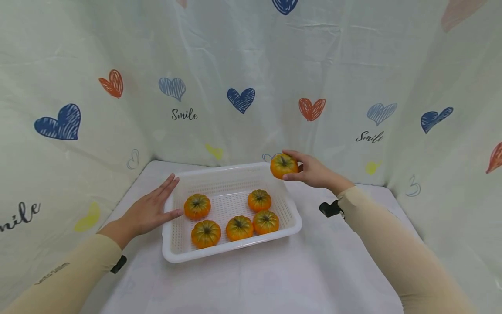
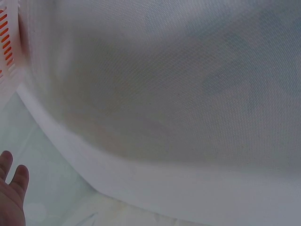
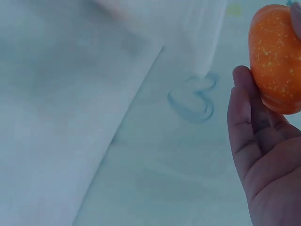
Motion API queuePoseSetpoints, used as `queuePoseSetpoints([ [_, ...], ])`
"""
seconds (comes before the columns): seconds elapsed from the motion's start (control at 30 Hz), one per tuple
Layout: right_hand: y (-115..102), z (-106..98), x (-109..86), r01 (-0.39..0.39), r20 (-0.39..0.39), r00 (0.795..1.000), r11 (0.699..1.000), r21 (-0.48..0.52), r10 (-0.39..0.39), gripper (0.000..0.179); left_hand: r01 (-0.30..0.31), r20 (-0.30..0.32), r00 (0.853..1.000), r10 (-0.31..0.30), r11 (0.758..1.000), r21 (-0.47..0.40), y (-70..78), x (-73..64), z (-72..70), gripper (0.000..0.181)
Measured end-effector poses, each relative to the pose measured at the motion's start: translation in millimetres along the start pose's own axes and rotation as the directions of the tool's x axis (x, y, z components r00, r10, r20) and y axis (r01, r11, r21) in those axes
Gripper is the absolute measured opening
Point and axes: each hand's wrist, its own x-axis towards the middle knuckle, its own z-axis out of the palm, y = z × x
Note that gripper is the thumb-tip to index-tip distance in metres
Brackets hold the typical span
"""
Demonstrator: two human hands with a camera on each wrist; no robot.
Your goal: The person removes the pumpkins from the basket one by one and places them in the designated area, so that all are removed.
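Note:
My right hand point(image 1: 311, 171) holds a small orange pumpkin point(image 1: 283, 166) between thumb and fingers, over the far right corner of a white plastic basket point(image 1: 233, 251). In the right wrist view the speckled orange side of that pumpkin point(image 3: 275, 61) shows against my fingers point(image 3: 242, 117). My left hand point(image 1: 150, 209) lies at the basket's left rim with its fingers straight and spread. Inside the basket sit several more pumpkins, one point(image 1: 197, 206) close to my left thumb, others along the near side point(image 1: 239, 228) and at the right point(image 1: 259, 200). Part of my left hand point(image 2: 11, 193) shows in the left wrist view.
The basket stands on a table with a white cloth point(image 1: 266, 279). A pale curtain point(image 1: 251, 52) printed with hearts hangs behind the table and on both sides. Dark wrist straps point(image 1: 331, 209) sit on both sleeves.

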Motion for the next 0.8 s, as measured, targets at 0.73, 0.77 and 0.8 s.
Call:
queuePoseSetpoints([
  [0.73,101.1,0.5,-36.9,-0.288,-0.095,0.95,0.952,0.1,0.297,0.092,-0.007,0.015,1.0,0.007,1.0,-0.003,2.6,-0.7,-3.8,0.097],
  [0.77,103.4,1.9,-37.3,-0.29,-0.096,0.949,0.951,0.11,0.3,0.091,-0.009,0.014,1.0,0.009,1.0,-0.001,2.4,-0.5,-3.8,0.097],
  [0.8,105.4,3.3,-37.7,-0.292,-0.097,0.948,0.949,0.12,0.304,0.091,-0.01,0.015,1.0,0.01,1.0,0.001,2.3,-0.4,-3.9,0.097],
])
